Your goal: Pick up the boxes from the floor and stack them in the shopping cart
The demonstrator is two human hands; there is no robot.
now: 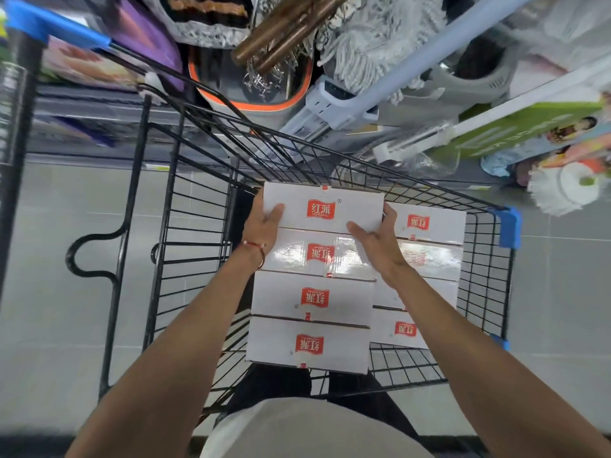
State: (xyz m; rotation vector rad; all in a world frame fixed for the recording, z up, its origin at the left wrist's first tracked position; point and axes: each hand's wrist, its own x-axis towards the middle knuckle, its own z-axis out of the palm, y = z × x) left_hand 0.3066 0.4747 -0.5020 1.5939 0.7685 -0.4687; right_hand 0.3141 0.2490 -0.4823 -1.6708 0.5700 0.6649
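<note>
Fingers (390, 214) of my right hand (377, 239) curl round the right edge of a white box (324, 206) with a red label, thumb flat on its lid. My left hand (263, 226) grips the opposite edge the same way.

Head camera: the box sits between my palms, inside the black wire shopping cart (363, 175). It heads a row of matching boxes (310, 299) running from my wrists back toward my body. Just past my right fingers lies a lower second row (426, 223).

My judgement of the risks: the glossy box (317, 256) under my wrists looks slick, so a box could slide there. Letting go unevenly could tip this one onto the lower row.
</note>
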